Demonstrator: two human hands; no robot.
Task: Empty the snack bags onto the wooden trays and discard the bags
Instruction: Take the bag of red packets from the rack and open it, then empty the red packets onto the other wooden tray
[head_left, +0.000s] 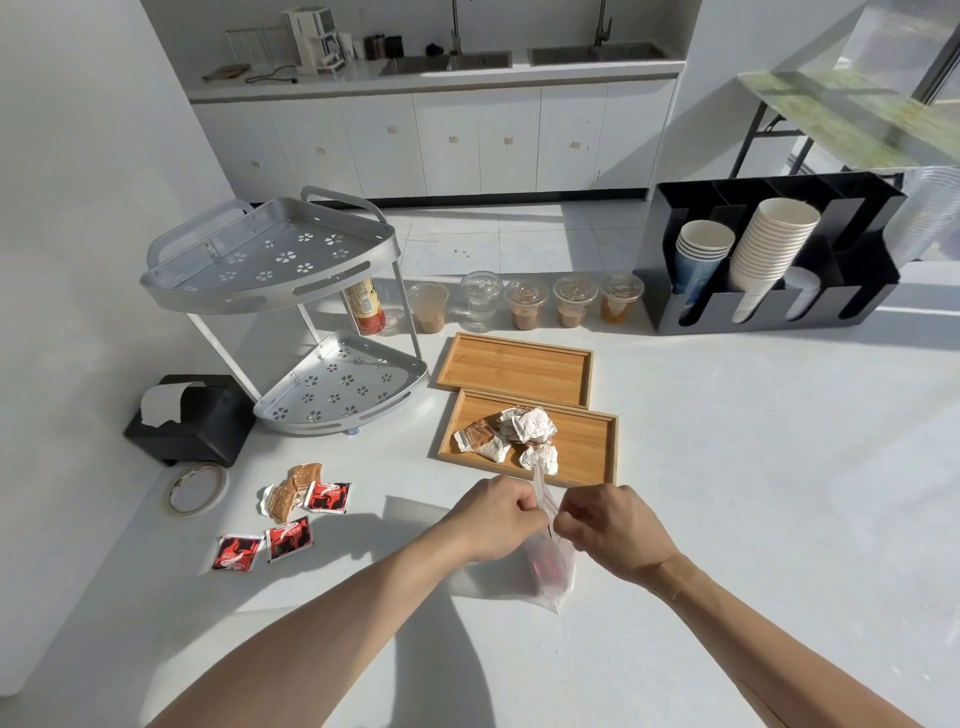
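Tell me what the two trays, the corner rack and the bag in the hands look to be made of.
Trays: light wood, perhaps bamboo, matte; fine straight grain shows.
Corner rack: silvery metal, probably aluminium, satin; punched flower holes and a soft sheen.
Bag: thin clear plastic film; red contents show through, and it crumples between the left hand and right hand.

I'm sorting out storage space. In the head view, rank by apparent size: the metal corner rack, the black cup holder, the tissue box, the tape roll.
Largest to smallest:
1. Metal corner rack and black cup holder: they look alike, so no ranking.
2. Tissue box.
3. Tape roll.
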